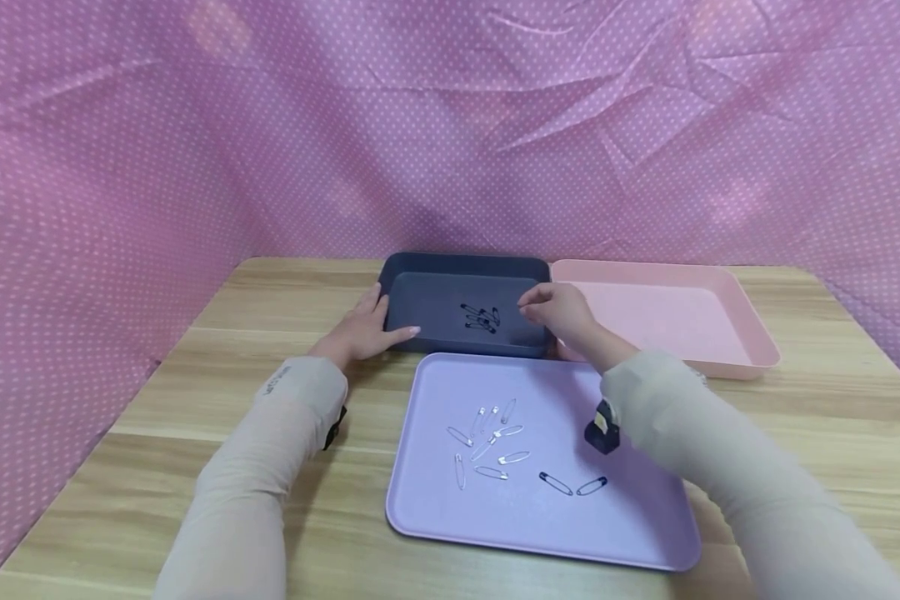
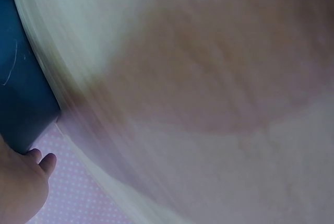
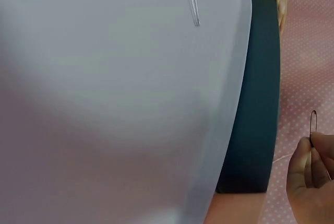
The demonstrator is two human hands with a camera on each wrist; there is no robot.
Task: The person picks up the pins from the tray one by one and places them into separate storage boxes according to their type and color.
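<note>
The right hand (image 1: 558, 312) has its grip closed on a pin (image 3: 313, 124), pinched between thumb and fingertips with its looped end standing up, over the right end of the dark tray (image 1: 427, 304). Beside it on that tray's floor lies a small heap of black pins (image 1: 481, 318), overlapping one another. The left hand (image 1: 358, 331) rests at the dark tray's left end, fingers straight along the wall and thumb over the near rim, pinching nothing. Just in front, the lavender tray (image 1: 487, 521) bears a loose scatter of silver pins (image 1: 460, 472) and, to their right, a black pair (image 1: 555, 483) angled in a V. The pink tray (image 1: 663, 321) sits against the dark one's right side. All three stand on the wooden table (image 1: 217, 375), with a dotted pink curtain (image 1: 435, 150) behind.
</note>
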